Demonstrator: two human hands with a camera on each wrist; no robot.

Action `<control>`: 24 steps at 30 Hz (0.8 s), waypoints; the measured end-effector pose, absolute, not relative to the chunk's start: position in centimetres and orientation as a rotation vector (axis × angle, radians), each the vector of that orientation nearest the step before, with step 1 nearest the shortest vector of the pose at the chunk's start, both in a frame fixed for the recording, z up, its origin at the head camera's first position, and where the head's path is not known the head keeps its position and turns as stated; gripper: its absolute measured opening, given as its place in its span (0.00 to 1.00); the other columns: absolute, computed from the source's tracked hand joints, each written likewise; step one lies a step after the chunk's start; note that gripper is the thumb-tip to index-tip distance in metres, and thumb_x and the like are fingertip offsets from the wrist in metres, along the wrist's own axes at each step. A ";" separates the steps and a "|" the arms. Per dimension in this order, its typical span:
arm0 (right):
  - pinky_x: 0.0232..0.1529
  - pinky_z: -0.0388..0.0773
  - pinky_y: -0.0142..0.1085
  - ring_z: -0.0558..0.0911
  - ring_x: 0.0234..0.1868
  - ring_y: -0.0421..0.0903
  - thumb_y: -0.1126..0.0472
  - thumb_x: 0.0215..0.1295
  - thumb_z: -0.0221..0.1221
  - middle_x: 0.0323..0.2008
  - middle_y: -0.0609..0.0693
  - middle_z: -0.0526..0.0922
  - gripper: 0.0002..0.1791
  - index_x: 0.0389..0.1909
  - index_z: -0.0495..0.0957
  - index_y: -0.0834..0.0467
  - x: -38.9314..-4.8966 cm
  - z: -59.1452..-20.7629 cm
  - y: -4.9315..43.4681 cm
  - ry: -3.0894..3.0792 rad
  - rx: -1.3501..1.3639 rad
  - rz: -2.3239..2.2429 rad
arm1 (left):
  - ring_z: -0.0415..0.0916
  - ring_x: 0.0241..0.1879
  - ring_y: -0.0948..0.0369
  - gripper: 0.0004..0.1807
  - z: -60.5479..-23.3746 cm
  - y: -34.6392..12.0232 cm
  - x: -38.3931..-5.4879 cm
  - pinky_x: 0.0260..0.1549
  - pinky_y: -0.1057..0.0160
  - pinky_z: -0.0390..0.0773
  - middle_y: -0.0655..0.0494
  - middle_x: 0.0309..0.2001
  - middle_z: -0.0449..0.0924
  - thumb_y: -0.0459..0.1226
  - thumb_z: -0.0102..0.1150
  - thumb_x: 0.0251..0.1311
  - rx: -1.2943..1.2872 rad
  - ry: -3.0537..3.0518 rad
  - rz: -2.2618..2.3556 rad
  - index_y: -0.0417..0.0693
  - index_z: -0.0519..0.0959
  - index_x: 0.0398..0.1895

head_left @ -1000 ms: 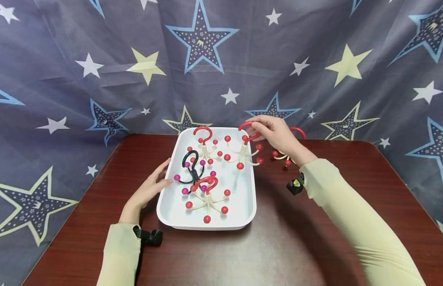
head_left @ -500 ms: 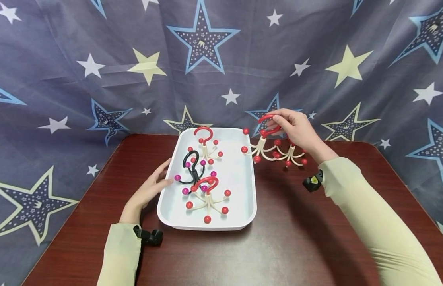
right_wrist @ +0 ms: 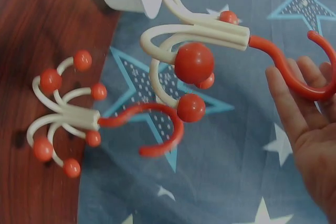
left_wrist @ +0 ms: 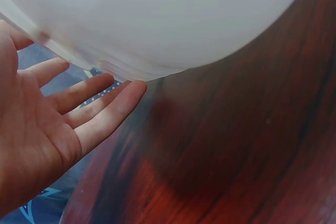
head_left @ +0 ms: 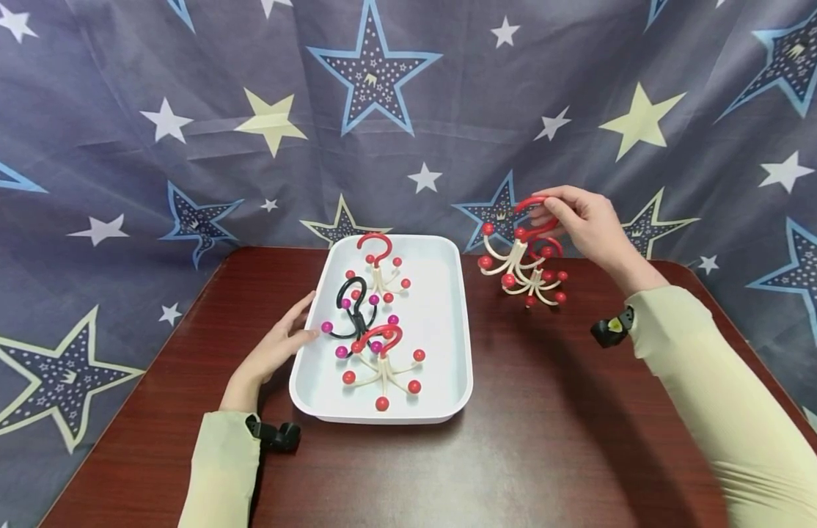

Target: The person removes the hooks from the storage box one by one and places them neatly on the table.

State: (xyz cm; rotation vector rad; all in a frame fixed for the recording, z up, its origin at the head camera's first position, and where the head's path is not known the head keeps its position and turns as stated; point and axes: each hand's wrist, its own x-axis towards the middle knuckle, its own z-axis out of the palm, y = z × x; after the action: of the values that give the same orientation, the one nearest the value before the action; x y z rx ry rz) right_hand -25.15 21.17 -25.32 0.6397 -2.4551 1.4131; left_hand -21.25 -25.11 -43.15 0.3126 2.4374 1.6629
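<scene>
My right hand [head_left: 596, 227] grips the red hook of a cream hanger [head_left: 517, 255] with several curved, red-ball-tipped arms, held up past the tray's right side. A matching hanger [right_wrist: 79, 117] sits on the table below it, partly covered by the held one in the head view. My left hand [head_left: 273, 356] touches the left side of a white tray [head_left: 466, 345], fingers mostly straight along the outside and thumb at the rim. In the tray are a red-hooked hanger [head_left: 377, 282] at the back, a black hanger [head_left: 358, 323] with magenta balls, and a red-hooked hanger [head_left: 383, 370] in front.
A brown wooden table [head_left: 527, 440] carries the tray and the hanger outside it. Dark grey-blue cloth [head_left: 408, 110] with stars hangs close behind the table's back edge. The front tray hanger overlaps the black one in the head view.
My right hand has carried the hanger from over the tray's back right part rightward and slightly up, past the rim to above the table hanger. My left hand and the tray stay put.
</scene>
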 end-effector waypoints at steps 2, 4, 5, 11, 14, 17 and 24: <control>0.31 0.79 0.32 0.83 0.32 0.39 0.61 0.68 0.48 0.30 0.43 0.82 0.17 0.49 0.73 0.69 -25.2 -25.1 21.8 -2.426 0.636 1.428 | 0.67 0.53 0.44 0.37 -43.1 -25.1 -21.3 0.44 0.55 0.75 0.38 0.62 0.60 0.39 0.50 0.62 0.313 2.435 1.663 0.64 0.47 0.71; 0.32 0.79 0.32 0.83 0.32 0.37 0.62 0.67 0.48 0.30 0.41 0.82 0.17 0.49 0.73 0.70 -25.4 -24.9 22.6 -2.407 0.620 1.437 | 0.67 0.54 0.44 0.37 -43.1 -25.1 -21.3 0.44 0.54 0.75 0.39 0.62 0.60 0.39 0.50 0.62 0.312 2.432 1.663 0.64 0.47 0.71; 0.32 0.79 0.31 0.83 0.32 0.38 0.62 0.67 0.48 0.30 0.41 0.82 0.17 0.49 0.73 0.70 -25.5 -24.9 23.0 -2.396 0.608 1.439 | 0.67 0.54 0.44 0.37 -43.1 -25.1 -21.3 0.44 0.54 0.75 0.39 0.62 0.60 0.40 0.51 0.62 0.312 2.430 1.665 0.65 0.47 0.71; 0.30 0.77 0.25 0.82 0.32 0.35 0.59 0.67 0.49 0.31 0.39 0.82 0.17 0.51 0.74 0.65 -26.7 -25.3 25.8 -2.401 0.500 1.371 | 0.68 0.53 0.44 0.37 -43.1 -25.2 -21.3 0.44 0.54 0.75 0.38 0.62 0.60 0.39 0.51 0.62 0.315 2.437 1.665 0.64 0.47 0.71; 0.31 0.77 0.25 0.83 0.32 0.35 0.58 0.67 0.50 0.32 0.40 0.82 0.17 0.51 0.74 0.63 -26.9 -25.4 26.9 -2.389 0.473 1.394 | 0.68 0.53 0.44 0.37 -43.1 -25.2 -21.2 0.45 0.53 0.75 0.38 0.62 0.60 0.40 0.51 0.62 0.311 2.448 1.646 0.64 0.46 0.71; 0.32 0.76 0.24 0.83 0.32 0.35 0.58 0.66 0.50 0.31 0.41 0.83 0.17 0.50 0.75 0.63 -26.9 -25.3 27.9 -2.353 0.445 1.440 | 0.68 0.53 0.44 0.37 -43.0 -25.1 -21.1 0.45 0.53 0.75 0.38 0.62 0.60 0.40 0.51 0.62 0.311 2.450 1.635 0.65 0.46 0.71; 0.32 0.75 0.21 0.81 0.34 0.34 0.58 0.66 0.51 0.30 0.39 0.82 0.16 0.50 0.76 0.62 -26.6 -25.5 30.5 -2.309 0.340 1.482 | 0.68 0.53 0.44 0.37 -43.0 -25.1 -21.1 0.44 0.54 0.75 0.38 0.61 0.61 0.40 0.51 0.62 0.317 2.440 1.652 0.64 0.47 0.71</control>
State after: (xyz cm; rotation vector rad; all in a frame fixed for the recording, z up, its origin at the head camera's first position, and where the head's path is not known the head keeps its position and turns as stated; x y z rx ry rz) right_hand -26.58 30.50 -25.48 0.3399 -2.3094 1.4822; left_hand -21.12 -25.07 -42.98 0.3171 2.4399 1.6520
